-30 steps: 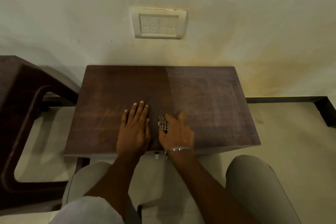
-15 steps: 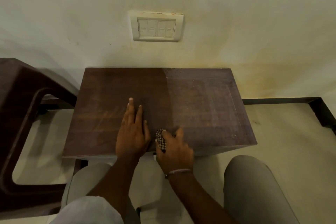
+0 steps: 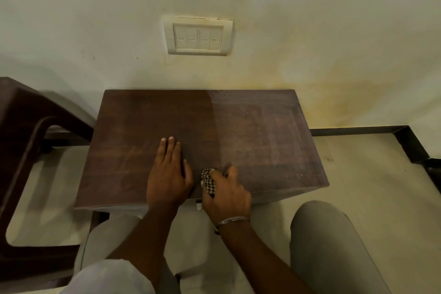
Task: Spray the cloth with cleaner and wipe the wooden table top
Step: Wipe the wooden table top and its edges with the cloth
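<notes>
Right hand (image 3: pixel 225 194) grips bunched black-and-white checked cloth (image 3: pixel 208 182); left hand (image 3: pixel 168 174) flat, fingers straight, on dark wooden surface (image 3: pixel 143 126). Advise firm, overlapping strokes.

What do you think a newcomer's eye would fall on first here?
First the two hands at the near edge of the dark wooden table: the left hand lies flat on it, the right hand grips a bunched checked cloth beside it. Then the top's split look, darker on the left and paler on the right, and the white switch plate on the wall above.
</notes>
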